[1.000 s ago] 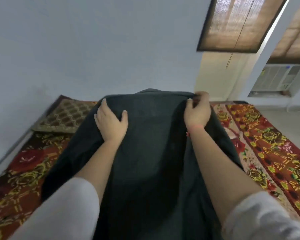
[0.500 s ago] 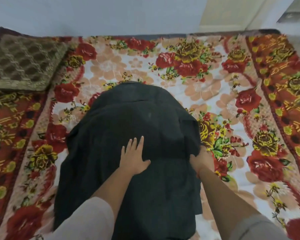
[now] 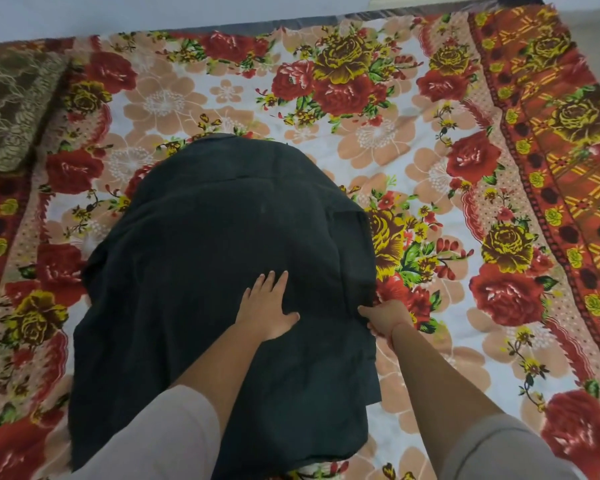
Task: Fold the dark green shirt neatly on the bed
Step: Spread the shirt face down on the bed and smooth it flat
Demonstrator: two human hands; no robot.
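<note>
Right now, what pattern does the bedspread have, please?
Red and yellow roses on white bedspread; head view.

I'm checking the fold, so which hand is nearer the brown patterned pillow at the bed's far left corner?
Left. The left hand lies flat on the middle of the dark green shirt, on the side toward the pillow. The right hand pinches the shirt's right edge, farther away.

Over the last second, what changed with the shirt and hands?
The dark green shirt went from held up by both hands to lying on the floral bedspread. The left hand released and now presses flat; the right hand grips the right edge. The pillow stayed put.
</note>
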